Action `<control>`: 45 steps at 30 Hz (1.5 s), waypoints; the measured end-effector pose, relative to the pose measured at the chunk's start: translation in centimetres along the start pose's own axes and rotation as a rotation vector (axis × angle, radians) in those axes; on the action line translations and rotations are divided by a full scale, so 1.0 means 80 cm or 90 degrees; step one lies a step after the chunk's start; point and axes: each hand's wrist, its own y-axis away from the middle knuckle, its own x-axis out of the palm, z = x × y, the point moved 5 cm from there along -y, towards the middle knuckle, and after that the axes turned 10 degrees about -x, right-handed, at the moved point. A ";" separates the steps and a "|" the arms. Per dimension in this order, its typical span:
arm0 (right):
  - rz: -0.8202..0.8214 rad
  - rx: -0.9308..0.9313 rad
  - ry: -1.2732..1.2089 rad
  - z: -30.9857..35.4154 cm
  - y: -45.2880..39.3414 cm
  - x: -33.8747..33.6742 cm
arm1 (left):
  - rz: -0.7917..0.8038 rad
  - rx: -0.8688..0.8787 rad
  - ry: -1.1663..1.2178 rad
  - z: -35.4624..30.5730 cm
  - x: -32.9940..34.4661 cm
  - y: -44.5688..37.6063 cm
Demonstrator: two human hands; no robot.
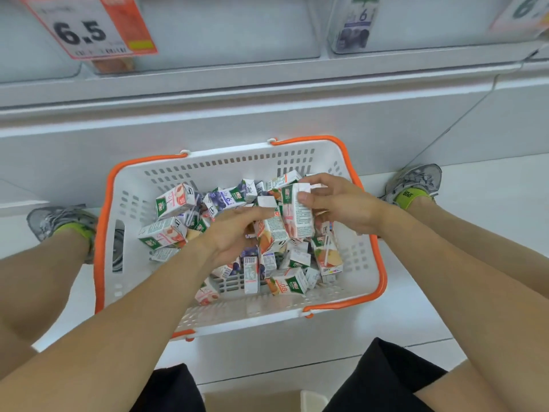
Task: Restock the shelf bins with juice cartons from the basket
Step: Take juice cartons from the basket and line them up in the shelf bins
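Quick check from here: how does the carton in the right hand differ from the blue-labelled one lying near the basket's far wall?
The pink carton is lifted and roughly upright, pinched by the right hand; the blue carton lies on its side in the pile, untouched. The pink one shows peach-coloured fruit art, the blue one dark berries and a "6". Both are small cartons with a green brand patch, over the white basket.

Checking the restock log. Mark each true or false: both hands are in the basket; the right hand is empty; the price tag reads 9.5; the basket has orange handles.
1. Both hands are in the basket: true; left hand, right hand.
2. The right hand is empty: false; it grips a peach juice carton.
3. The price tag reads 9.5: false; it reads 6.5.
4. The basket has orange handles: true.
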 end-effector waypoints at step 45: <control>-0.094 -0.402 0.056 0.281 -0.033 0.132 | -0.137 0.411 -0.156 -0.245 -0.114 0.256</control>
